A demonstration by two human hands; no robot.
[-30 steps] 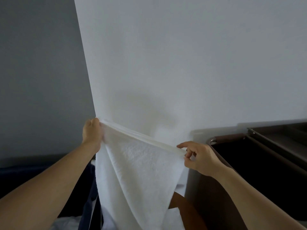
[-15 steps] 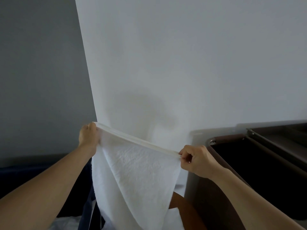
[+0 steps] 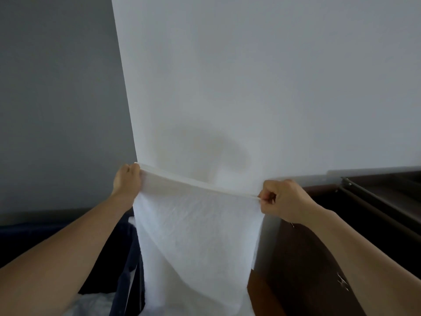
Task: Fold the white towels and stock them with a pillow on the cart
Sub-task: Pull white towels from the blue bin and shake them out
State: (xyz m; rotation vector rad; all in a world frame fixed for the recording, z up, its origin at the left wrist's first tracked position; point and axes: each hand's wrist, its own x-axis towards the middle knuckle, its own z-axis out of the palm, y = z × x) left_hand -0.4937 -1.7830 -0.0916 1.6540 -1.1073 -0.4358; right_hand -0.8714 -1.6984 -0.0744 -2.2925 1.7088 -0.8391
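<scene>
1. Head view: left hand [image 3: 126,182] and right hand [image 3: 281,199] each grip a top corner of the white towel [image 3: 198,236], stretched taut, hanging left of the dark cart [image 3: 376,213].
2. Folding barely begun; possibly already halved.
3. Stocking remains; no pillow visible.

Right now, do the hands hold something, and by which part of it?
Yes, the white towel. The left hand grips one end of its top edge, the right hand pinches the other end, and the rest hangs down between them.
</scene>
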